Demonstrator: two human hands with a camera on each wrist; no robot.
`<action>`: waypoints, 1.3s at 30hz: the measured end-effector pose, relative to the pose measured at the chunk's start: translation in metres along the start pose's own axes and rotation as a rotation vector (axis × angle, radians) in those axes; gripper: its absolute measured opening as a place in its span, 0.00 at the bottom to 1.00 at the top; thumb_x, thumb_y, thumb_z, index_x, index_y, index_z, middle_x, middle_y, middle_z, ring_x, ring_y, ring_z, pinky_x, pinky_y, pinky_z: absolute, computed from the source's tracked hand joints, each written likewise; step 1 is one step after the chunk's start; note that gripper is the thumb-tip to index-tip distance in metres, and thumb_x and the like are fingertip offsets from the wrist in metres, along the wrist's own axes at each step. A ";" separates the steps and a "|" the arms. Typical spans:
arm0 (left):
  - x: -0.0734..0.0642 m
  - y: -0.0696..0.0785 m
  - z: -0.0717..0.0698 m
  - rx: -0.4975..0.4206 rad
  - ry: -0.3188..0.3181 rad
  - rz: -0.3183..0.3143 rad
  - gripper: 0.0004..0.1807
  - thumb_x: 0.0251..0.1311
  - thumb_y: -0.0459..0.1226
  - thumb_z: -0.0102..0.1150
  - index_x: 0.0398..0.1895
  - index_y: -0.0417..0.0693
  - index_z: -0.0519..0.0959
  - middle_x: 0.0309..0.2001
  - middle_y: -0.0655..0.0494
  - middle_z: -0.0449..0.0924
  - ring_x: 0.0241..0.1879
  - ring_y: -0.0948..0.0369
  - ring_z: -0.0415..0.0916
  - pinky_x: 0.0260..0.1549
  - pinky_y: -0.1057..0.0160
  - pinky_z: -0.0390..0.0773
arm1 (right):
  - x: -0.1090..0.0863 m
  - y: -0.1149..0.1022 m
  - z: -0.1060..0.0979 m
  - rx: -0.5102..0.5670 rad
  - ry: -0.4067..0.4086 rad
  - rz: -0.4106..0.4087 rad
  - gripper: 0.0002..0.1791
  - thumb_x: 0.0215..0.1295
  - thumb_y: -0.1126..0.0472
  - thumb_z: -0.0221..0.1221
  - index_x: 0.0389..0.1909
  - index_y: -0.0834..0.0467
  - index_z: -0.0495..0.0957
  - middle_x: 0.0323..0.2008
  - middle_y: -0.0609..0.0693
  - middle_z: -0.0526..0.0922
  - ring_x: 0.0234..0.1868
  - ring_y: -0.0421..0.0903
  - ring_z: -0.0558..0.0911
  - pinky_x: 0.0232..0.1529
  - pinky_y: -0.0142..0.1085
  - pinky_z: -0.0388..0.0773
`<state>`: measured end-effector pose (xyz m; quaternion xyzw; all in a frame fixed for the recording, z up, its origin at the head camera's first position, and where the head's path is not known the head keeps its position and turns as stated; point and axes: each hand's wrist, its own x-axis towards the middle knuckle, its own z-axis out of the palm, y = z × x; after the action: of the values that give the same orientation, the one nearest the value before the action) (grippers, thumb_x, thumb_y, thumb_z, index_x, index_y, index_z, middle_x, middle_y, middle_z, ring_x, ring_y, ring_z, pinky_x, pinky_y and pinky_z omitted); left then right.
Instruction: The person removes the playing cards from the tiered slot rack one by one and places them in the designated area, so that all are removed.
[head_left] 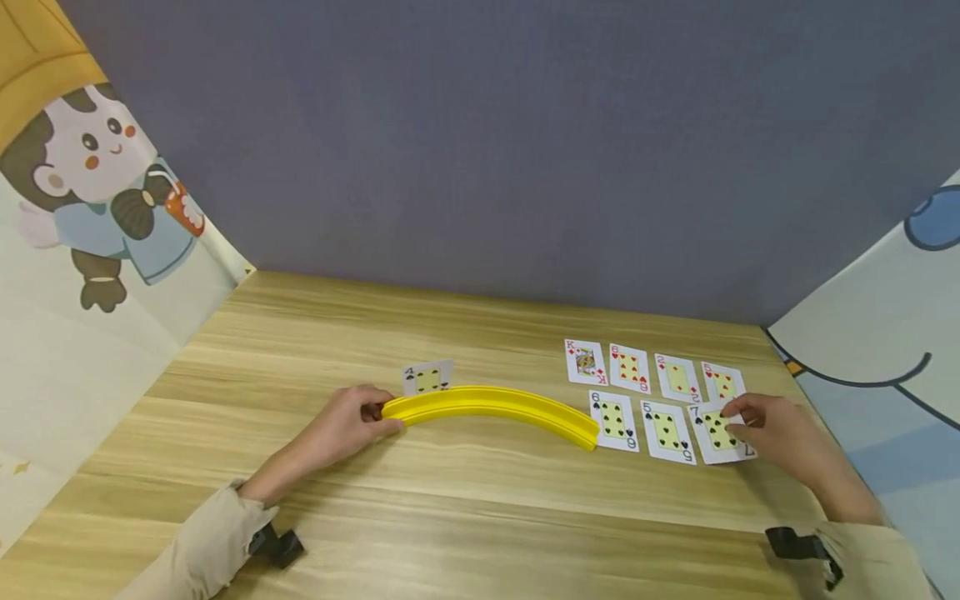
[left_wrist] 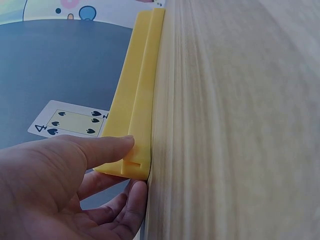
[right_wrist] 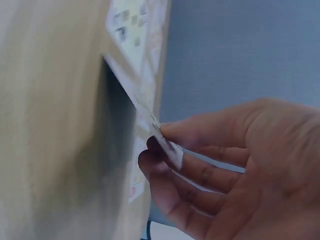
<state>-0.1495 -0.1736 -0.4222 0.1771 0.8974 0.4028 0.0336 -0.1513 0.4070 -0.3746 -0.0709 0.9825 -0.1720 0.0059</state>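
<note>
A curved yellow card holder lies across the middle of the table. My left hand grips its left end, with the thumb on the front face in the left wrist view. The four of spades stands upright in the holder near that end. My right hand pinches the seven of spades by its right edge. In the right wrist view this card is tilted, with its held edge lifted off the table. The six of spades and five of spades lie to its left.
Behind the spades, a row holds the king of diamonds, eight of hearts, two of diamonds and five of hearts. A grey panel closes the back of the wooden table; printed panels flank both sides.
</note>
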 end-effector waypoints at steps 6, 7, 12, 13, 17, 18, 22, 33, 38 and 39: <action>0.000 0.000 0.000 -0.004 0.001 0.011 0.17 0.56 0.35 0.72 0.48 0.38 0.84 0.36 0.54 0.81 0.31 0.61 0.73 0.29 0.67 0.79 | 0.003 0.005 0.005 0.022 -0.090 0.064 0.13 0.60 0.68 0.64 0.45 0.66 0.78 0.32 0.57 0.82 0.31 0.50 0.79 0.26 0.39 0.74; -0.001 0.000 0.000 -0.004 0.002 0.011 0.16 0.56 0.35 0.72 0.48 0.38 0.84 0.36 0.54 0.81 0.31 0.61 0.73 0.29 0.67 0.79 | 0.003 0.005 0.006 0.020 -0.102 0.076 0.14 0.60 0.68 0.64 0.46 0.66 0.77 0.32 0.58 0.82 0.31 0.50 0.79 0.26 0.39 0.74; -0.001 0.000 -0.001 -0.002 0.005 0.005 0.16 0.56 0.35 0.72 0.48 0.38 0.84 0.37 0.53 0.81 0.31 0.62 0.74 0.30 0.68 0.79 | 0.004 0.004 0.004 -0.020 -0.168 0.128 0.21 0.58 0.63 0.66 0.52 0.67 0.75 0.34 0.63 0.80 0.30 0.51 0.77 0.27 0.40 0.73; -0.001 -0.001 -0.001 -0.001 0.006 0.002 0.16 0.56 0.35 0.72 0.48 0.38 0.84 0.37 0.53 0.81 0.31 0.62 0.74 0.30 0.68 0.80 | 0.005 0.004 0.004 -0.035 -0.180 0.132 0.23 0.58 0.62 0.66 0.52 0.66 0.75 0.34 0.64 0.80 0.31 0.51 0.77 0.28 0.41 0.73; -0.001 0.000 -0.001 -0.001 0.007 -0.003 0.17 0.56 0.35 0.72 0.48 0.37 0.84 0.38 0.53 0.82 0.31 0.62 0.74 0.30 0.68 0.80 | 0.006 0.001 0.003 -0.089 -0.205 0.139 0.27 0.56 0.58 0.69 0.54 0.67 0.74 0.35 0.66 0.79 0.32 0.54 0.75 0.30 0.45 0.75; -0.001 0.000 -0.001 -0.001 0.008 -0.003 0.17 0.56 0.35 0.72 0.48 0.37 0.84 0.38 0.53 0.82 0.31 0.62 0.74 0.30 0.68 0.80 | 0.006 0.000 0.003 -0.102 -0.209 0.142 0.28 0.56 0.58 0.69 0.54 0.67 0.74 0.35 0.67 0.79 0.32 0.54 0.75 0.31 0.47 0.75; -0.001 0.000 0.000 0.006 0.010 0.002 0.17 0.56 0.35 0.72 0.48 0.37 0.84 0.38 0.53 0.82 0.31 0.62 0.74 0.30 0.68 0.80 | 0.004 -0.003 0.003 -0.141 -0.216 0.154 0.30 0.56 0.56 0.69 0.55 0.69 0.75 0.35 0.64 0.79 0.32 0.54 0.73 0.31 0.48 0.74; -0.001 0.001 -0.002 0.015 0.008 -0.003 0.16 0.57 0.36 0.72 0.48 0.39 0.85 0.36 0.55 0.80 0.31 0.61 0.72 0.29 0.68 0.77 | 0.005 -0.010 0.002 -0.146 -0.253 0.172 0.27 0.57 0.56 0.67 0.54 0.69 0.77 0.43 0.73 0.77 0.38 0.59 0.77 0.36 0.54 0.77; -0.001 0.000 -0.001 0.019 0.007 0.000 0.17 0.57 0.36 0.72 0.48 0.39 0.85 0.36 0.54 0.81 0.30 0.62 0.73 0.28 0.68 0.78 | 0.005 -0.010 0.004 -0.149 -0.253 0.171 0.27 0.55 0.57 0.68 0.52 0.70 0.78 0.43 0.73 0.77 0.40 0.62 0.78 0.37 0.56 0.76; -0.001 0.000 -0.001 0.016 0.007 0.001 0.17 0.57 0.35 0.72 0.48 0.38 0.84 0.36 0.54 0.81 0.30 0.62 0.73 0.28 0.68 0.78 | 0.004 -0.010 0.004 -0.150 -0.250 0.172 0.26 0.55 0.57 0.68 0.51 0.70 0.78 0.43 0.73 0.77 0.40 0.62 0.78 0.37 0.56 0.76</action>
<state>-0.1491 -0.1744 -0.4214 0.1767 0.9006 0.3960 0.0289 -0.1540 0.3959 -0.3754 -0.0077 0.9866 -0.0871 0.1374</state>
